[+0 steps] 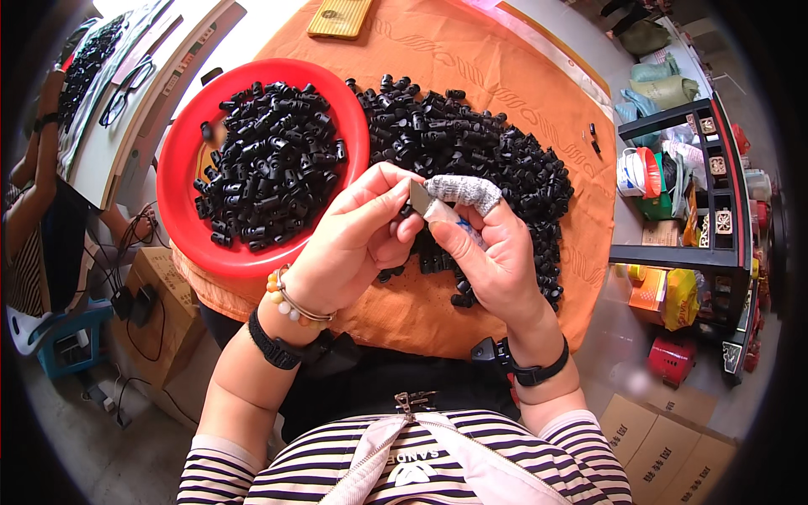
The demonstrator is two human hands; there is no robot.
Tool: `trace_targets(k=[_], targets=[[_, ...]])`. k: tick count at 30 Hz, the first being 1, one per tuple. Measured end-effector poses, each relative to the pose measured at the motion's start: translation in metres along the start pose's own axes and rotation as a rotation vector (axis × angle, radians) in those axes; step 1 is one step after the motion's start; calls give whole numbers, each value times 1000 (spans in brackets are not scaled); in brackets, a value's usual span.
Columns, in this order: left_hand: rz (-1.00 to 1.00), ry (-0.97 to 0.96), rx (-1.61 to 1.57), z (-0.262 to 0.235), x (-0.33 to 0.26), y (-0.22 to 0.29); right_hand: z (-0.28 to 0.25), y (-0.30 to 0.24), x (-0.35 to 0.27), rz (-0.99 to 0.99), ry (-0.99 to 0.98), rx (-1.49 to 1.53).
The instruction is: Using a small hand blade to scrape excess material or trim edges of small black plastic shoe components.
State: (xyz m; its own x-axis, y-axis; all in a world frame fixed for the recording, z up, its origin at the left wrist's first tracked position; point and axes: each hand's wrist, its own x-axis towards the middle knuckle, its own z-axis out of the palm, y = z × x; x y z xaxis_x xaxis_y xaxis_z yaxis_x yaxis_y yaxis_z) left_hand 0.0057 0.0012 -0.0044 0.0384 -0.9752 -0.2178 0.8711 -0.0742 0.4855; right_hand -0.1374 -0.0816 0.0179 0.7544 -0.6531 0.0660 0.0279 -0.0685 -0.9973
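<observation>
Both my hands meet above an orange cloth (471, 59) on the table. My left hand (353, 244) pinches a small part at its fingertips, though the part itself is hidden. My right hand (488, 244) has a grey knitted cot on the index finger and grips a thin flat metal blade (419, 199) with a blue end. A heap of small black plastic toggles (488, 151) lies on the cloth just behind my hands. To the left stands a round red basin (181, 156) filled with more black toggles (269, 164).
Another person's arm (38, 160) reaches to a white table at far left, above a blue stool (67, 337). Cardboard boxes (156, 295) sit under the table's left side and more at lower right. A dark shelf unit (707, 194) with bags and packages stands at right.
</observation>
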Motion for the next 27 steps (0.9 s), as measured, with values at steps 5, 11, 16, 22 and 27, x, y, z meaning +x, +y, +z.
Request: trace_targets(k=[5,11,16,22,27], targets=[[-12,-27,-30,2,2,0,-3,-1,1,34,28,62],[-42,-5,-8,4,3,-3,0,0,9,50,104,150],[-32,-44,4,3,0,-5,8,-1,15,103,41,110],[-8,20,6,1,0,2,-6,11,16,-7,191,66],[357,47,-37,-17,3,32,-23,-4,1,82,26,-28]])
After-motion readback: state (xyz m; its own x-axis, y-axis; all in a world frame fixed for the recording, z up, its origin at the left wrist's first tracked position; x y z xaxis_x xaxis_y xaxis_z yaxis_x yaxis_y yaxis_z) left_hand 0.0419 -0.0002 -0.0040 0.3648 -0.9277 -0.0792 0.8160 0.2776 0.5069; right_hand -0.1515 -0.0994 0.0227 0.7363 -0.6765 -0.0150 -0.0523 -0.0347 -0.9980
